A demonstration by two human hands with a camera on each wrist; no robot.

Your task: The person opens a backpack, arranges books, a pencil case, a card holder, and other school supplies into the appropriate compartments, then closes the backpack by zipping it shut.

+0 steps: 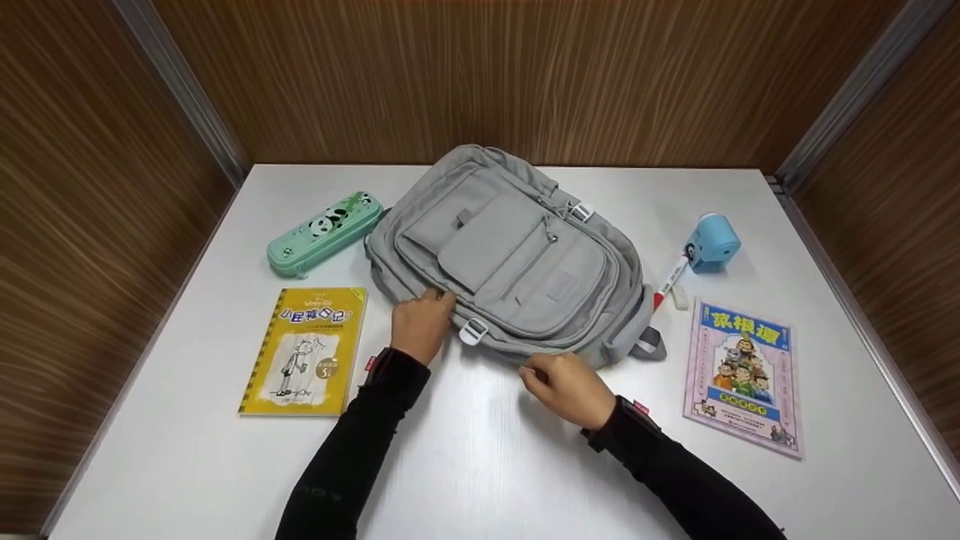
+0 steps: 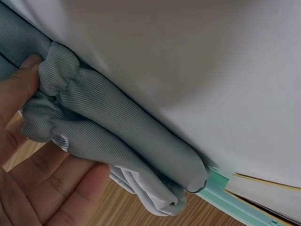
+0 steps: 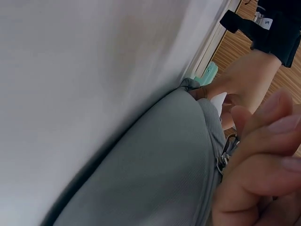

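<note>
A grey backpack [image 1: 517, 255] lies on its back on the white table, tilted toward the lower right. The left hand [image 1: 422, 324] grips its near side edge beside a white strap buckle [image 1: 473, 331]. In the left wrist view, the thumb presses on gathered grey fabric [image 2: 113, 103], with the other fingers underneath. At the near lower edge of the bag is the right hand [image 1: 568, 386], its fingers loosely curled. Zipper pulls [image 3: 224, 157] hang close to these fingers in the right wrist view, and I see nothing held between them.
At left are a green panda pencil case [image 1: 326, 234] and a yellow book [image 1: 306, 352]. On the right lie a red-tipped marker [image 1: 671, 281], a small whitish piece [image 1: 680, 297], a blue pencil sharpener [image 1: 712, 241] and a pink book [image 1: 742, 379]. Wood-grain panels [image 1: 480, 82] border the table.
</note>
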